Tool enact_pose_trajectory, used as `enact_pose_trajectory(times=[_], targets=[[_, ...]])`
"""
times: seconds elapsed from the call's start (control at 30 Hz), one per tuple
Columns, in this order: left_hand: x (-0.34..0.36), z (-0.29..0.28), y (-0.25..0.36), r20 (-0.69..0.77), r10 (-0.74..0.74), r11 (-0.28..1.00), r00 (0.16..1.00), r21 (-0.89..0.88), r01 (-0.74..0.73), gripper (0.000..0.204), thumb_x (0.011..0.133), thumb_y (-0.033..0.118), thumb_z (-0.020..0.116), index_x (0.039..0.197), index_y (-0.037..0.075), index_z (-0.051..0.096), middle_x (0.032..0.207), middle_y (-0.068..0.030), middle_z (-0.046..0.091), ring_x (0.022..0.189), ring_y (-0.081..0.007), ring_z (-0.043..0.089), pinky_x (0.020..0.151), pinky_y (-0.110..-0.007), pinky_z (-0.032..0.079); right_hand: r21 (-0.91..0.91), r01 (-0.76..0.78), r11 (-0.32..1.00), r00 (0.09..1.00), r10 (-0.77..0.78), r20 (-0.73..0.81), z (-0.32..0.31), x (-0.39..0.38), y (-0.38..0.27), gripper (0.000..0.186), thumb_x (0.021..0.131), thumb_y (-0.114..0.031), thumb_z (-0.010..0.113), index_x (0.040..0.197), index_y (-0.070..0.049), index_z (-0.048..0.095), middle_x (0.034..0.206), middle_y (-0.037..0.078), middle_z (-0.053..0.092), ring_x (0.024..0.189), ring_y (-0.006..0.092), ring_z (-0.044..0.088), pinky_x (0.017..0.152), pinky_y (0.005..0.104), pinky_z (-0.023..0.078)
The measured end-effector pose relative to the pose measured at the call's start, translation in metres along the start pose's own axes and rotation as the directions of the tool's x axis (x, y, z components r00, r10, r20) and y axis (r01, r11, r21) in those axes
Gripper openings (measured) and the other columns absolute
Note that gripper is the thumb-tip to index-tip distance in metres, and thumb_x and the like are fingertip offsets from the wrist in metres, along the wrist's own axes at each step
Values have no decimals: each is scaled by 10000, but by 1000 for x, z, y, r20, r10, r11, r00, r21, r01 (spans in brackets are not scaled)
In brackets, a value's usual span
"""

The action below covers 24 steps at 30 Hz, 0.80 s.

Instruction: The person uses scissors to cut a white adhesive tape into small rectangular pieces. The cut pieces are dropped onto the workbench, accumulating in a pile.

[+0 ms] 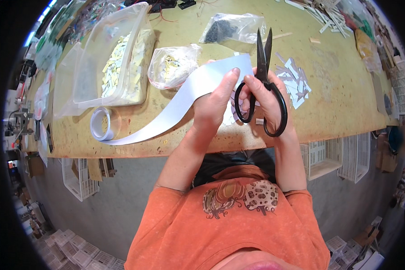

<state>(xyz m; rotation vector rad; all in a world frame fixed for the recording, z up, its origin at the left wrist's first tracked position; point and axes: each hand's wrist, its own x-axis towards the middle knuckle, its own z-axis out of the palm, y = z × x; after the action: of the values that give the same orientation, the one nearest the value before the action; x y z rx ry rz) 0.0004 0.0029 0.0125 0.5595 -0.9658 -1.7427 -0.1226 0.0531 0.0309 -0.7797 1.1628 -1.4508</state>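
Note:
My left hand [213, 101] pinches a wide white strip [180, 96] near its far end, thumb on top. The strip curves down to the left, to a white tape roll [96, 123] standing on its side near the table's front edge. My right hand [272, 96] holds black-handled scissors [264, 63], their dark blades pointing away from me and slightly apart. Its thumb lies close to the strip's end; whether it touches the strip I cannot tell. Several small cut white pieces [297, 83] lie right of the scissors, and others are partly hidden beneath my hands.
A clear plastic bin [141, 76] of small yellowish pieces stands at the left. Beside it sits a bag of similar pieces [173, 67]; farther back lies a bag of dark bits [231, 29]. Thin strips [330, 15] are heaped far right. White crates [324, 157] stand below the table edge.

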Motion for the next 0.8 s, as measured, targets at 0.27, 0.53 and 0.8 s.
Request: enact_pose_trajectory(times=[0.27,0.53,0.8], targets=[[-3,1,-5,-91,79,997,993,4,-79,116,984,58,615,1069,21,545,857,-43,645,714,-82,605,617,-231,500,-104,-10,994,999,13,32,-10,9,-9,213,1016,-224,588,1049,-14,575,672,36,611,504,101,564,466,241,470],[1,-5,-8,-198,225,970,954,132,-202,87,967,55,637,962,38,552,846,3,597,732,-40,518,633,-216,435,-562,40,826,992,35,122,-20,-20,6,540,1016,-525,534,1130,-1,596,818,36,625,698,81,577,640,243,478],[1,-1,-7,-190,230,964,955,177,-197,92,959,50,645,946,41,554,826,13,591,728,-39,519,624,-220,436,-723,92,685,995,-33,95,-10,-28,4,523,953,-528,617,1077,-20,595,763,128,646,737,288,649,659,379,507]])
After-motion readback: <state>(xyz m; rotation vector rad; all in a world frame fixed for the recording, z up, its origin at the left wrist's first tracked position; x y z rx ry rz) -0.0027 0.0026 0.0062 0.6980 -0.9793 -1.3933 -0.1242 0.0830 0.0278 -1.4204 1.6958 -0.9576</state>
